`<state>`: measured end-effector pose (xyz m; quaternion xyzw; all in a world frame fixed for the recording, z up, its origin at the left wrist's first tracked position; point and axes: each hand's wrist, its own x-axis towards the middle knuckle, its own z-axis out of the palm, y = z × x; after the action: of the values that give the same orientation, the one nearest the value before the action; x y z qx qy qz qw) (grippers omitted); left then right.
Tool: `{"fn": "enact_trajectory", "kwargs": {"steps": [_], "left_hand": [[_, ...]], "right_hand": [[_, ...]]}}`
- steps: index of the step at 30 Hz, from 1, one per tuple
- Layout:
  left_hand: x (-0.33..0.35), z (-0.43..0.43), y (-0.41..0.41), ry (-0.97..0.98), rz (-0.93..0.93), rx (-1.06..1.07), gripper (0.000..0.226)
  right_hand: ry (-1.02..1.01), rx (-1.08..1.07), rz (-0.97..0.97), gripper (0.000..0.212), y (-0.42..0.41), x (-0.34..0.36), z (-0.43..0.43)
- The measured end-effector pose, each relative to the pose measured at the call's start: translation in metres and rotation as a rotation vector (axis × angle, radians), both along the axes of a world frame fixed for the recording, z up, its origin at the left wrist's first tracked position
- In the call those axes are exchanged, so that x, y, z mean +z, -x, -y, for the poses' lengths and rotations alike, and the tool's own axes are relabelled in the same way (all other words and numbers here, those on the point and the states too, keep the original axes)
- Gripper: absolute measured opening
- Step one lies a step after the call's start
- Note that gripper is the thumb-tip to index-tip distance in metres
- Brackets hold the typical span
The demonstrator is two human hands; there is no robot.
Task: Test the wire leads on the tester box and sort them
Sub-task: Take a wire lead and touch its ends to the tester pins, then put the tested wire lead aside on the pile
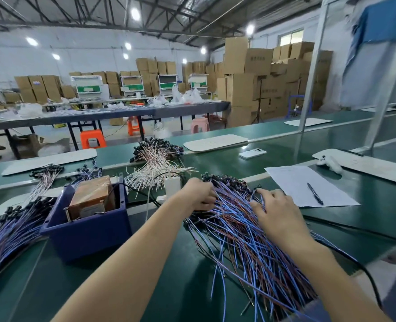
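The left grip (pixel 199 194) curled its fingers round some of the wire leads (pixel 245 242) heaped on the green surface (pixel 169 287). The right grip (pixel 278 212) lay on the heap, fingers spread, holding nothing. The tester box (pixel 91 197) sat in a blue bin (pixel 85 233), left of the heap.

You stood in a factory hall: roof trusses (pixel 94 26), stacked cartons (pixel 238 89), long worktable (pixel 113 112), green belt (pixel 215 163) heaped with leads (pixel 238 228).

One wide-angle view is taken from the person's head, faced forward and down across the worktop (pixel 378 194) from its near edge. The left hand (pixel 199 194) and right hand (pixel 278 212) are seen close below, on the wire leads (pixel 238 240); the far edge and the cartons (pixel 238 73) beyond are included.
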<state>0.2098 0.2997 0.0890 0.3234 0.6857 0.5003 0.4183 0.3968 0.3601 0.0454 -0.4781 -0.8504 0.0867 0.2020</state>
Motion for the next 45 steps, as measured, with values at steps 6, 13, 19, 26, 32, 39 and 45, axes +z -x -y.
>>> {"fn": "enact_trajectory", "kwargs": {"steps": [6,13,19,26,32,39,45], "left_hand": [[-0.042,0.039,0.020,-0.012,-0.264,-0.106,0.016],[-0.079,0.147,0.063,-0.038,-0.352,-0.107,0.026],[-0.082,0.249,0.126,-0.008,-0.446,0.097,0.024],[-0.076,0.340,0.211,0.095,-0.671,0.590,0.021],[-0.085,0.372,0.276,0.668,-1.059,0.693,0.029],[-0.095,0.366,0.279,0.740,-1.054,0.734,0.022],[-0.056,0.357,0.247,0.236,-1.030,0.960,0.025]], "right_hand": [[-0.185,0.177,-0.299,0.041,0.033,-0.020,0.038],[-0.157,0.530,-0.383,0.039,0.118,-0.050,0.120],[0.006,0.752,-0.442,0.031,0.197,-0.069,0.184],[0.279,0.744,-0.474,0.029,0.248,-0.094,0.204],[0.493,0.711,-0.563,0.024,0.254,-0.110,0.190],[0.611,0.711,-0.630,0.022,0.256,-0.110,0.188],[0.627,0.683,-0.663,0.021,0.250,-0.105,0.188]]}}
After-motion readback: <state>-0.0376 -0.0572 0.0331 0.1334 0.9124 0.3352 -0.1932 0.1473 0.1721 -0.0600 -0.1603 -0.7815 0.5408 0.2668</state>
